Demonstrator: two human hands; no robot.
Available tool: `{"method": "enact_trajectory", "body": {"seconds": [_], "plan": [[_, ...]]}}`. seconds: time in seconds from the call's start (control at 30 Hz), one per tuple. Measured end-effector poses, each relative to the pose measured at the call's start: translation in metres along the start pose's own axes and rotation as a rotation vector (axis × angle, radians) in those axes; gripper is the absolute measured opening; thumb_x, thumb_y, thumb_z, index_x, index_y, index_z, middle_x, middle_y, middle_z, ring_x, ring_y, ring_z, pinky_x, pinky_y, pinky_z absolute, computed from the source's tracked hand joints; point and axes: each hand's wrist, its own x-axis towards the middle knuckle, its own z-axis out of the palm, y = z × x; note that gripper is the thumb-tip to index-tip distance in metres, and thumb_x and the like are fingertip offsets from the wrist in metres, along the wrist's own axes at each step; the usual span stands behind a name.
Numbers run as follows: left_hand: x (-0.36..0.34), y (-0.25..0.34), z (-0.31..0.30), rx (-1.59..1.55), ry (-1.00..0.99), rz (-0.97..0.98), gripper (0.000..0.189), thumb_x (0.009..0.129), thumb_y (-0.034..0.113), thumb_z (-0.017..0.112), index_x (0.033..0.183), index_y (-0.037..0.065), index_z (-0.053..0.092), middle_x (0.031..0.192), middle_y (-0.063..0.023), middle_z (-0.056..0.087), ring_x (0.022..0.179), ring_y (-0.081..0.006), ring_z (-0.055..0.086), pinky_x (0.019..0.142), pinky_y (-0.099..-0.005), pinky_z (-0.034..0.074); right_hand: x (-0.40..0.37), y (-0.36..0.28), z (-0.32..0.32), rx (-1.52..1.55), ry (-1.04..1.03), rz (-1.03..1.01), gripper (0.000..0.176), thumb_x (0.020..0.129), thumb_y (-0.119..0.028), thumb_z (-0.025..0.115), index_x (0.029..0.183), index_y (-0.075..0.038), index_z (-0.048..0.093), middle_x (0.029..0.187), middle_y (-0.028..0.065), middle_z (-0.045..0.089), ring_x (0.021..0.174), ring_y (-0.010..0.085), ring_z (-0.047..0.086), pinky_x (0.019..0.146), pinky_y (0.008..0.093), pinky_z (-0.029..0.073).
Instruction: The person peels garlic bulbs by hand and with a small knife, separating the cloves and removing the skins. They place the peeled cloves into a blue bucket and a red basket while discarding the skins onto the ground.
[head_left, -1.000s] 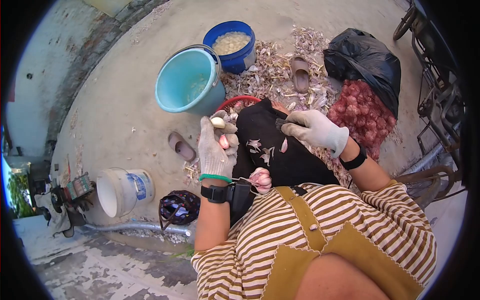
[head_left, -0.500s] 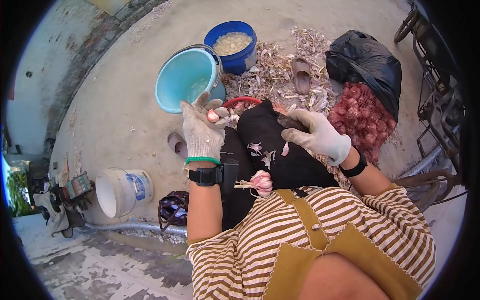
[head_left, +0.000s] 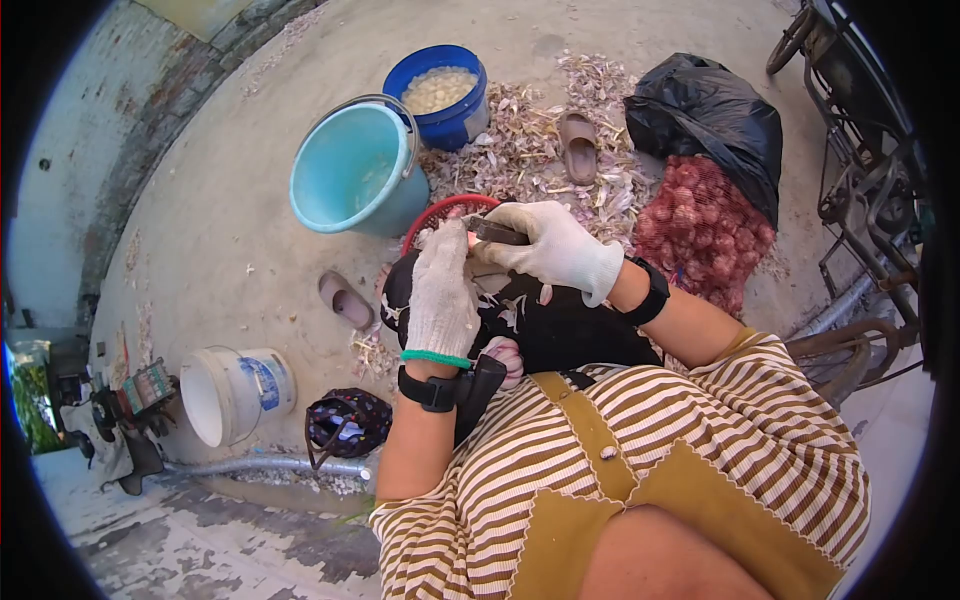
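Note:
My left hand [head_left: 445, 290], in a white glove with a green cuff, is closed round a garlic clove [head_left: 472, 240], of which only a small pinkish part shows. My right hand [head_left: 555, 252], also gloved, grips the dark handle of a knife [head_left: 498, 232] right beside the clove; the blade is hidden. A garlic bulb [head_left: 504, 360] lies in my lap, near my left wrist. Bits of skin [head_left: 512, 312] are scattered on the black cloth over my legs. Behind my hands stands a red basket [head_left: 418, 226], partly covered by them.
A light-blue bucket [head_left: 345, 165] and a blue bucket [head_left: 440, 125] with peeled cloves stand ahead. Garlic skins surround a slipper [head_left: 578, 148]. To the right are a net sack of garlic [head_left: 700, 225] and a black bag [head_left: 715, 120]; a white bucket [head_left: 235, 390] is at left.
Both hands have come together, my right hand moving left with the knife up to the clove in my left hand. The view has shifted slightly, showing more of the red basket.

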Motion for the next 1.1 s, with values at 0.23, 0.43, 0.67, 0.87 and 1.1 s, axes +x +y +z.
{"method": "enact_trajectory", "body": {"seconds": [0.23, 0.43, 0.67, 0.87, 1.1], "plan": [[-0.021, 0.004, 0.008, 0.201, 0.048, 0.152, 0.027, 0.098, 0.011, 0.051, 0.121, -0.001, 0.058, 0.093, -0.0082, 0.066, 0.075, -0.0118, 0.065, 0.064, -0.0218, 0.053, -0.005, 0.015, 0.008, -0.28, 0.164, -0.335, 0.047, 0.086, -0.036, 0.067, 0.119, -0.004, 0.058, 0.093, 0.0117, 0.07, 0.064, 0.0152, 0.066, 0.046, 0.0293, 0.053], [-0.013, 0.0, -0.008, 0.933, 0.107, 0.775, 0.035, 0.084, 0.001, 0.066, 0.119, 0.001, 0.061, 0.096, -0.0101, 0.067, 0.08, -0.018, 0.066, 0.072, -0.0295, 0.053, -0.025, 0.0, -0.009, 0.116, -0.067, -0.005, 0.039, 0.094, -0.032, 0.062, 0.11, 0.004, 0.059, 0.095, 0.0088, 0.064, 0.078, 0.0121, 0.061, 0.061, 0.0264, 0.053], [-0.019, 0.004, 0.002, 1.242, 0.126, 0.987, 0.037, 0.075, -0.004, 0.068, 0.11, 0.005, 0.063, 0.084, -0.0113, 0.062, 0.076, -0.0283, 0.063, 0.07, -0.0356, 0.051, -0.024, 0.008, -0.013, -0.079, -0.099, -0.019, 0.035, 0.099, -0.027, 0.051, 0.11, 0.005, 0.061, 0.095, 0.0116, 0.066, 0.08, 0.0152, 0.065, 0.064, 0.0283, 0.056], [-0.02, 0.01, 0.006, 1.398, 0.072, 0.969, 0.035, 0.072, -0.003, 0.07, 0.105, 0.005, 0.065, 0.084, -0.01, 0.063, 0.074, -0.0245, 0.064, 0.068, -0.0336, 0.052, -0.021, 0.007, -0.013, -0.194, -0.097, 0.006, 0.047, 0.096, -0.045, 0.051, 0.101, 0.0, 0.063, 0.074, 0.0118, 0.062, 0.061, 0.0195, 0.067, 0.059, 0.0318, 0.053], [-0.027, 0.019, 0.006, 1.292, -0.031, 0.771, 0.035, 0.076, -0.001, 0.069, 0.109, 0.004, 0.064, 0.086, -0.0083, 0.067, 0.074, -0.0196, 0.067, 0.065, -0.0304, 0.053, -0.023, 0.014, -0.017, -0.032, -0.119, -0.11, 0.041, 0.096, -0.039, 0.053, 0.099, 0.0, 0.065, 0.082, 0.0089, 0.065, 0.06, 0.0155, 0.064, 0.058, 0.0271, 0.053]]}}
